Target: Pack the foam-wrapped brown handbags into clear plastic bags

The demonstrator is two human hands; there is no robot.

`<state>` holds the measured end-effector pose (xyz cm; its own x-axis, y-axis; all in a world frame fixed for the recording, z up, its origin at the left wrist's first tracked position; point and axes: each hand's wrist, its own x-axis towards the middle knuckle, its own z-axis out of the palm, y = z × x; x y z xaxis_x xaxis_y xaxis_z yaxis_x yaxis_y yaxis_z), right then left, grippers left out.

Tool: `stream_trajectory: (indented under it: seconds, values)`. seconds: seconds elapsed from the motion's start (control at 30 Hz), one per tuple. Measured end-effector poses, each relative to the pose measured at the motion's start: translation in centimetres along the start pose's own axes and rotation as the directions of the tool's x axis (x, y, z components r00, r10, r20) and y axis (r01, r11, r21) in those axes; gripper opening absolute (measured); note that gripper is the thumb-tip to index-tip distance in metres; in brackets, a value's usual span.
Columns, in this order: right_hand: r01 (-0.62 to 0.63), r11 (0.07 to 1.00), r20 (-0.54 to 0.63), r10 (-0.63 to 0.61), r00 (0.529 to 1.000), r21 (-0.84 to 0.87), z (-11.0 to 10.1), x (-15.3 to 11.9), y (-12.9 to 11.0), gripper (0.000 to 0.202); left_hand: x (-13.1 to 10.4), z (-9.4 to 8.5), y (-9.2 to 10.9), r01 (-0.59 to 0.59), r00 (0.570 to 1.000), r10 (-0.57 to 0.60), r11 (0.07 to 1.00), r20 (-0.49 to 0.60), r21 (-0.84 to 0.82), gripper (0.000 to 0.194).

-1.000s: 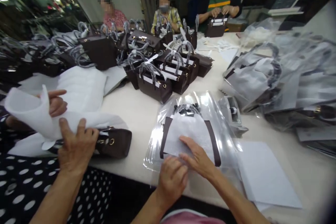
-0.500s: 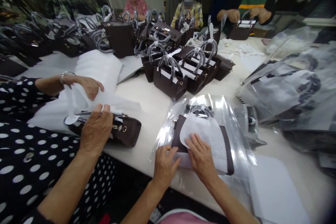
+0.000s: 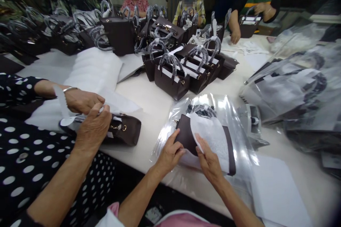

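A dark brown handbag [image 3: 185,135] lies flat in front of me on a clear plastic bag [image 3: 165,131]. Its wrapped handles [image 3: 204,110] point away from me. Across its front is a thin white wrapping sheet [image 3: 211,136], whose left edge is lifted and curled. My right hand [image 3: 209,158] grips that edge between thumb and fingers. At the handbag's lower left corner rests my left hand [image 3: 169,152], its index finger along the side and its thumb apart from it.
To my left, a co-worker's hands [image 3: 93,124] work on another brown handbag [image 3: 130,129] beside white foam sheets [image 3: 93,67]. Several handbags [image 3: 172,79] stand mid-table. Plastic-wrapped bags [image 3: 290,88] are at right, near a white sheet [image 3: 279,188]. Several people sit opposite.
My right hand has moved from lying on the sheet to lifting its left edge rightward, baring more brown. My left hand has shifted up slightly. The co-worker's hands have come together.
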<state>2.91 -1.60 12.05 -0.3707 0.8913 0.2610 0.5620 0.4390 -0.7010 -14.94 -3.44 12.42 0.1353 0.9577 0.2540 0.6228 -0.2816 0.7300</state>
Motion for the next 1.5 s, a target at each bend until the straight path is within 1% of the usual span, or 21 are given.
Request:
stream_trajectory:
  seconds: [0.07, 0.1, 0.13, 0.17, 0.2, 0.27, 0.33, 0.43, 0.63, 0.77, 0.87, 1.0, 1.1, 1.2, 1.3, 1.33, 1.43, 1.5]
  values:
    - [-0.126, 0.990, -0.016, 0.127, 0.992, 0.071, -0.9, -0.2, -0.6, 0.046, 0.3, 0.5, 0.2, 0.139, 0.990, -0.140, 0.990, -0.019, -0.029, 0.005]
    - [-0.168, 0.982, -0.023, 0.170, 0.985, 0.082, -1.2, -0.3, -1.0, 0.046, 0.5, 0.6, 0.4, 0.196, 0.980, -0.197, 0.980, -0.016, -0.045, 0.005]
    - [-0.181, 0.980, -0.029, 0.184, 0.982, 0.083, -1.4, -0.5, -1.3, 0.047, 0.7, 0.6, 0.5, 0.240, 0.971, -0.241, 0.969, -0.005, -0.059, 0.006]
    - [-0.163, 0.984, -0.037, 0.166, 0.985, 0.077, -1.5, -0.6, -1.5, 0.048, 0.8, 0.6, 0.6, 0.271, 0.963, -0.271, 0.960, 0.015, -0.070, 0.007]
    - [-0.120, 0.991, -0.042, 0.123, 0.992, 0.064, -1.4, -0.7, -1.6, 0.050, 1.0, 0.5, 0.6, 0.292, 0.956, -0.290, 0.953, 0.037, -0.077, 0.008]
    - [0.005, 1.000, -0.044, -0.004, 0.999, 0.029, -0.9, -0.9, -1.5, 0.053, 1.3, 0.3, 0.7, 0.323, 0.946, -0.319, 0.943, 0.063, -0.078, 0.010]
    - [0.122, 0.992, -0.020, -0.122, 0.992, -0.020, -0.3, -1.2, -1.0, 0.057, 1.4, 0.2, 0.8, 0.345, 0.938, -0.340, 0.935, 0.070, -0.079, 0.011]
    - [0.237, 0.967, 0.044, -0.234, 0.971, -0.092, 0.6, -1.7, 0.0, 0.060, 1.5, 0.2, 0.7, 0.372, 0.927, -0.367, 0.924, 0.072, -0.091, 0.009]
    - [0.404, 0.886, 0.127, -0.384, 0.914, -0.227, 1.1, -1.8, 0.8, 0.063, 1.7, 0.4, 0.0, 0.408, 0.913, -0.402, 0.905, 0.074, -0.118, 0.005]
    - [0.466, 0.809, 0.211, -0.416, 0.885, -0.358, 1.4, -1.5, 1.0, 0.060, 2.0, 0.3, -0.4, 0.438, 0.899, -0.430, 0.888, 0.088, -0.139, 0.006]
    - [0.500, 0.759, 0.269, -0.423, 0.865, -0.416, 1.6, -1.3, 1.2, 0.059, 2.4, 0.2, -0.9, 0.452, 0.891, -0.436, 0.876, 0.123, -0.167, 0.008]
    - [0.539, 0.726, 0.305, -0.445, 0.842, -0.427, 1.5, -1.4, 1.7, 0.058, 2.7, -0.1, -1.7, 0.458, 0.884, -0.418, 0.863, 0.208, -0.213, 0.009]
    - [0.568, 0.710, 0.331, -0.464, 0.822, -0.415, 1.5, -1.4, 2.0, 0.054, 2.8, -0.3, -2.0, 0.470, 0.874, -0.410, 0.850, 0.261, -0.237, 0.012]
    - [0.572, 0.702, 0.346, -0.458, 0.819, -0.424, 1.6, -1.4, 1.8, 0.046, 3.0, -0.7, -2.0, 0.469, 0.870, -0.396, 0.848, 0.293, -0.247, 0.015]
    - [0.588, 0.677, 0.361, -0.465, 0.808, -0.443, 1.5, -1.4, 1.5, 0.045, 2.9, -1.1, -1.7, 0.450, 0.876, -0.371, 0.858, 0.308, -0.248, 0.022]
    - [0.595, 0.668, 0.368, -0.469, 0.803, -0.446, 1.5, -1.4, 1.5, 0.045, 2.8, -1.3, -1.7, 0.442, 0.879, -0.360, 0.862, 0.314, -0.248, 0.023]
    - [0.596, 0.669, 0.371, -0.468, 0.802, -0.443, 1.6, -1.7, 1.3, 0.046, 1.9, -1.5, -1.7, 0.421, 0.883, -0.332, 0.873, 0.331, -0.248, 0.016]
    - [0.587, 0.678, 0.370, -0.458, 0.808, -0.443, 1.8, -1.8, 1.1, 0.048, 1.0, -1.4, -1.8, 0.409, 0.890, -0.323, 0.878, 0.322, -0.247, 0.021]
